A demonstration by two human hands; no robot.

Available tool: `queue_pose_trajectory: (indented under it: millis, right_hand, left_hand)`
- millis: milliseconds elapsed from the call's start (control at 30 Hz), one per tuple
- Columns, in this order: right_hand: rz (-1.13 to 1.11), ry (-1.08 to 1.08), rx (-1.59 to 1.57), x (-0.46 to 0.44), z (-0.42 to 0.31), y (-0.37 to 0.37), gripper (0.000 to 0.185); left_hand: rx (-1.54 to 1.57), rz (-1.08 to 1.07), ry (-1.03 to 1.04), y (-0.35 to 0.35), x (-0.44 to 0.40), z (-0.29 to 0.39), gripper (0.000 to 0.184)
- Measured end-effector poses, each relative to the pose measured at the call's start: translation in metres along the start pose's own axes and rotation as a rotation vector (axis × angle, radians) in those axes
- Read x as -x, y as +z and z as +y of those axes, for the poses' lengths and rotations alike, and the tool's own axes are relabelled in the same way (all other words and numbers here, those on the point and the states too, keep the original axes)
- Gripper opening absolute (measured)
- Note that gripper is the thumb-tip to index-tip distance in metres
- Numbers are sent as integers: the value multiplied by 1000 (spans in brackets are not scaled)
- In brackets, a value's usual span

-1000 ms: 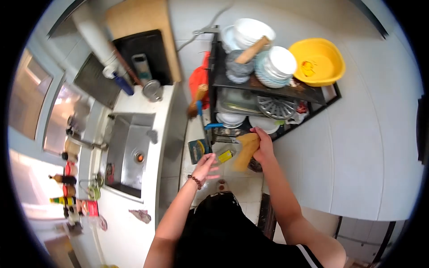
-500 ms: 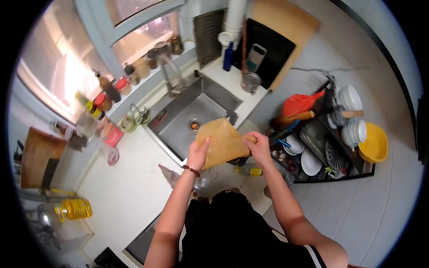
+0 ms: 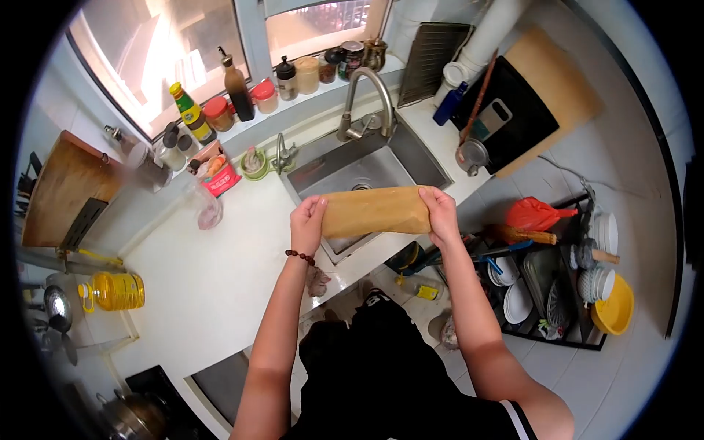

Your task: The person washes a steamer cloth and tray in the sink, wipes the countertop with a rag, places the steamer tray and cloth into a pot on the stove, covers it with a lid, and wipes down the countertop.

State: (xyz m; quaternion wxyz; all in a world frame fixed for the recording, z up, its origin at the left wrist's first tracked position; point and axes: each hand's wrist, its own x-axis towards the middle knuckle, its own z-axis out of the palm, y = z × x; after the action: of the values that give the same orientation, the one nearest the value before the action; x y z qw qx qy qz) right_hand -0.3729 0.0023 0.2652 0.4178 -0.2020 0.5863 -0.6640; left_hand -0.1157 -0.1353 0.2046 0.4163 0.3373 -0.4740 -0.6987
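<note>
A tan sheet (image 3: 375, 211), thin and cloth-like, stretches in a flat, long rectangle between my two hands. My left hand (image 3: 308, 216) pinches its left end, thumb on top. At the opposite end, my right hand (image 3: 440, 213) grips it in the same way. I cannot make out its exact material. Held above the front edge of the sink (image 3: 414, 163), it covers part of the basin. A crumpled rag (image 3: 317, 281) hangs at the counter edge below my left wrist, which wears a beaded bracelet.
The faucet (image 3: 370, 92) rises behind the basin. Jars and a dark sauce bottle (image 3: 236, 84) line the windowsill. On the left are the white counter (image 3: 213, 279) and an oil jug (image 3: 117, 291). To the right, a black dish rack (image 3: 539, 293) holds plates beside a yellow basin (image 3: 614, 304).
The tan sheet has gone from a wide, loose shape to a narrow, taut strip. My hands have moved farther apart and slightly up. The camera view has shifted.
</note>
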Motion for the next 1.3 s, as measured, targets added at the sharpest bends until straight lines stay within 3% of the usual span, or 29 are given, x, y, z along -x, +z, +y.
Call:
queue_pose_trajectory:
  millis: [133,200,267,300,333,400,467,533,567,633,667,733,767,800,833,867,933,967,1100,1167,1200,1300]
  right_hand:
    - [-148,7,-60,-42,2,0,21]
    - [-208,32,-65,-65,4,-3,25]
    - [-203,54,-81,-86,0,-1,37]
    - [-250,108,-103,-95,-5,-6,57]
    - [-272,122,-111,-110,-5,-10,57]
    - [-485,60,-11,-137,3,-17,74]
    - [-516,42,22,-169,17,-24,69]
    - [-589,-139,570,-198,19,-27,45]
    - [-606,-130,562,-210,20,-28,45]
    - [-617,46,772,-227,7,-21,27]
    - [-636,50,767,-237,13,-19,27]
    - [-681,-398,549,-254,30,-16,23]
    - [-691,-392,544,-261,38,-16,23]
    - [-693,-136,416,-268,45,-16,21]
    - [-686,119,288,-272,47,-15,19]
    - [-692,123,286,-273,50,-13,19]
    - [-596,373,-17,-268,52,-3,17]
    - [-599,377,-16,-271,56,-2,17]
    - [-542,409,-122,-276,65,1,17]
    - [-513,398,-146,-282,68,-2,16]
    - [-516,350,-91,-287,74,-7,17]
    - [-456,199,139,-298,100,-19,18]
  left_hand:
    - [-56,43,20,-3,-18,14,24]
    - [-1,58,-135,0,-23,26,33]
    - [-33,51,-105,3,-33,28,42]
    - [-56,17,-83,6,-38,28,52]
    - [-67,42,-82,10,-45,28,52]
    - [-136,-9,-36,18,-60,25,65]
    - [-228,54,-34,22,-74,26,61]
    - [-388,60,-76,23,-87,29,52]
    - [-431,161,-115,24,-93,30,38]
    - [-419,239,-116,30,-105,32,31]
    - [-404,299,-110,31,-110,33,25]
    - [-474,324,-105,26,-118,32,21]
    - [-619,328,-55,23,-123,29,23]
    - [-763,327,-6,19,-127,23,28]
    - [-1072,271,243,11,-132,16,35]
    - [-1075,277,239,7,-135,5,35]
    - [-303,370,-297,16,-140,-3,30]
    - [-260,358,-389,18,-142,-6,35]
    - [-113,423,-414,50,-144,-11,39]
    - [-148,405,-346,37,-145,-56,40]
    - [-187,385,-274,34,-145,-71,44]
    - [112,505,-329,56,-150,-97,43]
